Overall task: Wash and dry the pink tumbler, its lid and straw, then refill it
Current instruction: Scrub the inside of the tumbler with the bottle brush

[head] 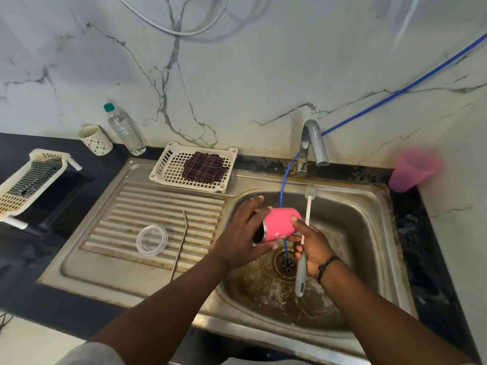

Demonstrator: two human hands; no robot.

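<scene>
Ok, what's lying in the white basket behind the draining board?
A folded dark checked cloth lies in the white basket, toward its right side. The grid floor left of it shows bare; whatever is beneath the cloth is covered.

**Marble wall, dark counter, well-used sink**

White marble-look wall (237,75) with grey veins runs behind everything and turns the corner on the right. Black stone countertop (52,299) holds a stained stainless steel sink (382,233) with a ribbed drainboard (158,206) on its left. Grey curved tap (313,143) stands at the back.
</scene>
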